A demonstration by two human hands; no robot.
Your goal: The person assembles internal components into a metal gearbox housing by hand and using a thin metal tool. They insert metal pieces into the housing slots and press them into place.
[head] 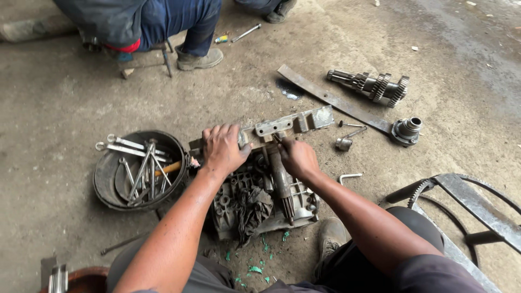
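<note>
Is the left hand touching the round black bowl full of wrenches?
Apart. The head view shows the left hand resting on the grey metal casing, beside the bowl.

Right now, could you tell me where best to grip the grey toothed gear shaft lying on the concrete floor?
Probably the grey toothed gear shaft is best gripped at its slim plain left end, from above: that end lies clear, while the gears bunch toward the right.

Two hands: left hand point(221, 147) and right hand point(297, 157), both on one grey gearbox casing point(255, 209). One round pan point(108, 187) of spanners just left of the left hand, the spanners too tangled to count. One gear shaft point(372, 86), one flat metal bar point(331, 99) and one bearing hub point(407, 130) beyond the right hand. One hex key point(350, 176) right of it. One dark rag point(251, 211) below both hands.
</note>
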